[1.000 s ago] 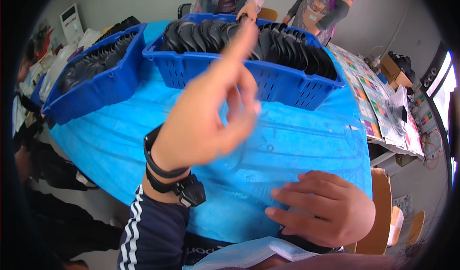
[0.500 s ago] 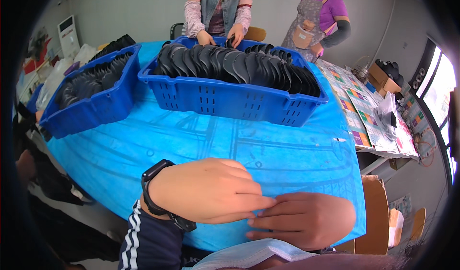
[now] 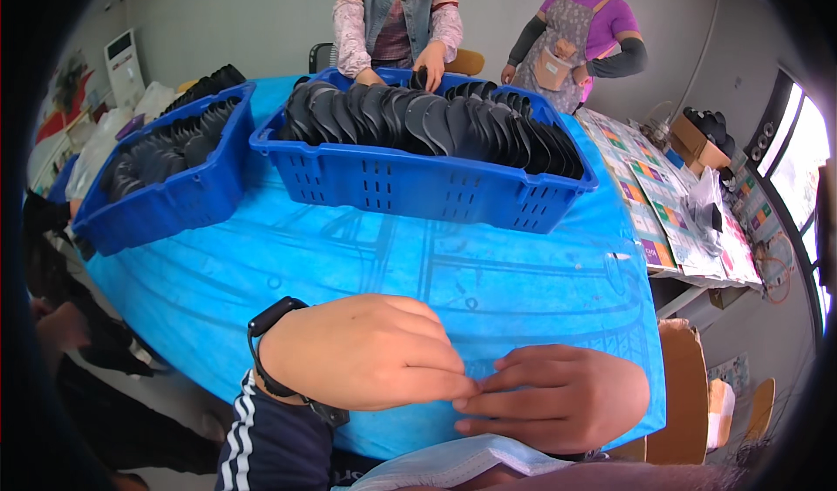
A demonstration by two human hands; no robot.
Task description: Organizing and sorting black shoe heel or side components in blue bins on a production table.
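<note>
My left hand (image 3: 370,353), with a dark watch (image 3: 272,315) on its wrist, reaches in over the near part of the blue-covered table (image 3: 366,273). Its fingers are curled and pressed together, and their tips meet the fingertips of my right hand (image 3: 567,395). Whether anything small sits between the left fingers is hidden. Palm down, my right hand has its fingers stretched out and slightly apart, pointing left. Beyond both hands stands a large blue plastic crate (image 3: 418,177) packed with rows of black curved pieces (image 3: 384,116).
A second blue crate (image 3: 166,207) of black pieces stands at the left. Behind the large crate a co-worker's hand (image 3: 429,65) touches a black piece; another person in an apron (image 3: 554,68) stands at right. A paper-covered side table (image 3: 649,199) and cardboard (image 3: 680,395) lie rightward.
My left hand has drawn back slightly left and its fingers have curled more. The right hand has barely shifted. The aproned person's arms have moved outward.
</note>
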